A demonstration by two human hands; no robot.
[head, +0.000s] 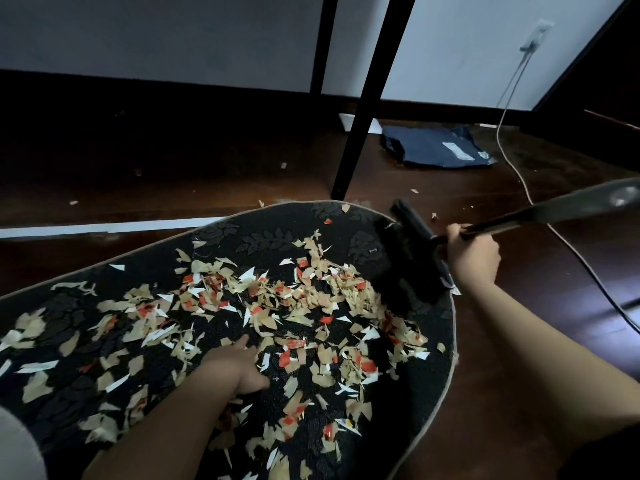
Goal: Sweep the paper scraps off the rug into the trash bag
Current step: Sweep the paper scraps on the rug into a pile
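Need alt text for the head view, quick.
The right hand grips a black brush at the dark rug's far edge, its surface covered in paper scraps. The left hand presses flat on the rug.

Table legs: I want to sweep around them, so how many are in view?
2: one thick black leg planted just beyond the rug's far edge, one thinner leg behind it by the wall. Others may be out of frame.

A single head-worn wide-angle view looks forward and down, close over the rug (pixel 398 403); the far wall (pixel 173 36) seems dim, edges bowed.
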